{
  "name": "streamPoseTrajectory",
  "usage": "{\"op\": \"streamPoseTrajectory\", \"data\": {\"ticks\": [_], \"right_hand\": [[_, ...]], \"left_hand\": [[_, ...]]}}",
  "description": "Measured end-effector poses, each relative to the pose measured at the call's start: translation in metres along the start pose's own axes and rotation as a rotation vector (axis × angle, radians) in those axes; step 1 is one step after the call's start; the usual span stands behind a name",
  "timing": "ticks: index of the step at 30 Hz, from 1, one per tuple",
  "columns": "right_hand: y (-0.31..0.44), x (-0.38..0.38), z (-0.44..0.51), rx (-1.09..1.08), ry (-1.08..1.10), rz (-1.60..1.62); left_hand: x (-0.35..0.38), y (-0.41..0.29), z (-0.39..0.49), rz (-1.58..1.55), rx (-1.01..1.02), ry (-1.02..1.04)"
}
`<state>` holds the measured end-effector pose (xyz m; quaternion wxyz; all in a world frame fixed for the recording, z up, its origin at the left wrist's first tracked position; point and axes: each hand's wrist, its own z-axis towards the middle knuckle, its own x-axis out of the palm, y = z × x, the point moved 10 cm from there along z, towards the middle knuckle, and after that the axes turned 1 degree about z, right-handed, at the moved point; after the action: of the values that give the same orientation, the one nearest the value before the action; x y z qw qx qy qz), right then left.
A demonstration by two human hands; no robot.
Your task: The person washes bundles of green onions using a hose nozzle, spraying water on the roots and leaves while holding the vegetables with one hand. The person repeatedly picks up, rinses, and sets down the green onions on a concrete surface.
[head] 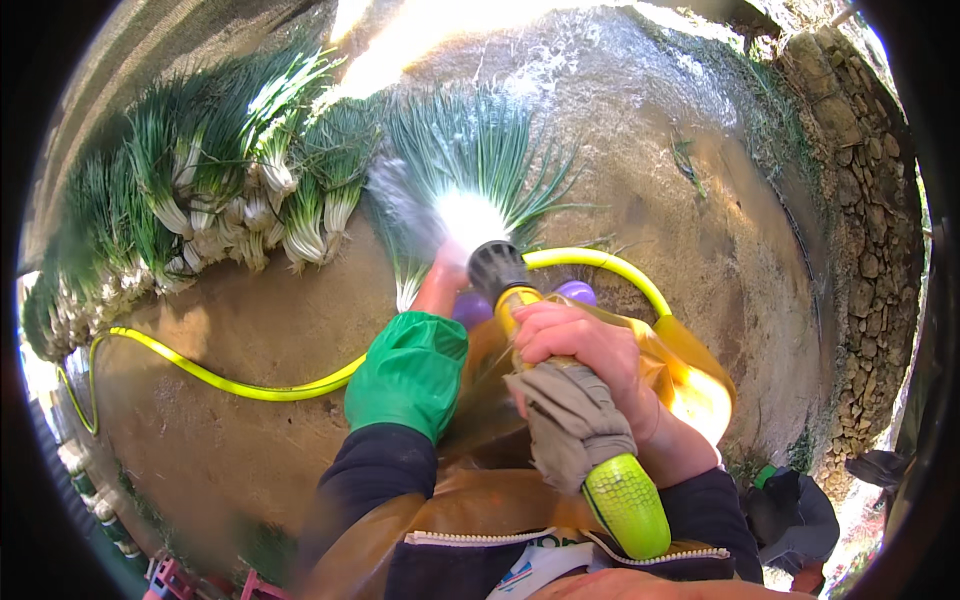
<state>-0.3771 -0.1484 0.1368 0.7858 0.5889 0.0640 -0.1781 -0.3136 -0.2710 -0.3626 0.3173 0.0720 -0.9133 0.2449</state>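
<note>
My right hand (581, 349) is closed around a yellow hose's spray nozzle (499, 271), which has a black head and grey cloth wrapped behind it. White water bursts from the nozzle over a fan of green onions (472, 150) on the wet ground. My left hand (444, 274), below a green sleeve cover, is at the white end of these onions. Spray and the nozzle hide its fingers, so its grip cannot be made out. More green onions (409, 277) lie just beside that hand.
Bundled green onions (255, 202) lie in a long row at left. The yellow hose (247, 388) curves across the ground. A stone wall (862, 247) stands at right. Another person (799, 517) is at lower right, and pink plastic objects (171, 579) are at lower left.
</note>
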Motion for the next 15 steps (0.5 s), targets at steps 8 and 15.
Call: {"op": "streamPoseTrajectory", "data": {"ticks": [8, 15], "right_hand": [[-0.004, -0.035, -0.006, 0.001, -0.162, -0.135], [0.002, 0.014, -0.004, -0.037, -0.048, 0.066]], "left_hand": [[0.173, -0.183, -0.123, 1.545, 1.143, -0.370], [0.016, -0.050, -0.018, -0.190, 0.011, 0.075]]}}
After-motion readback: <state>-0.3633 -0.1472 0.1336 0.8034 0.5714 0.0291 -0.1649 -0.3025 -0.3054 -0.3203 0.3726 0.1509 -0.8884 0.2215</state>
